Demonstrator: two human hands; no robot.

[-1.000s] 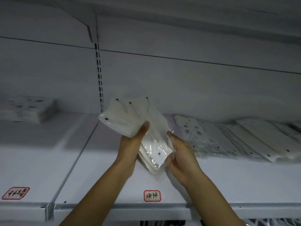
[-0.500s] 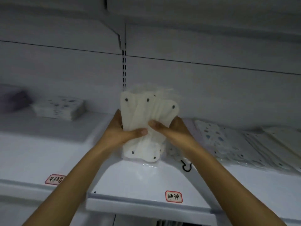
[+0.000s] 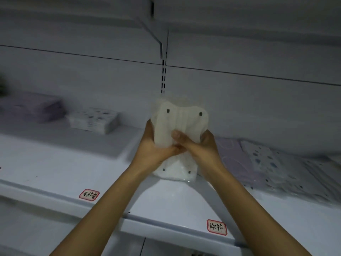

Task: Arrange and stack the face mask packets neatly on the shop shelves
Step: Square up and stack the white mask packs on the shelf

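Observation:
A bundle of white face mask packets [image 3: 181, 117] with small dark dots at the corners stands upright above the white shelf [image 3: 73, 169], its lower edge on or just above the board. My left hand [image 3: 154, 148] grips its left side, thumb across the front. My right hand [image 3: 199, 145] grips the right side, thumb pressed on the middle of the front packet. The bundle's middle is hidden behind my thumbs.
A speckled stack of packets [image 3: 94, 120] and a lilac stack [image 3: 35, 107] lie on the shelf at the left. Lilac and speckled packets [image 3: 262, 163] lie fanned out at the right. Two red-bordered labels [image 3: 216, 227] sit on the shelf's front edge. An upper shelf hangs overhead.
The fanned-out packets have been squared into one upright bundle between both hands. My view has swung left, so the left-hand stacks now show.

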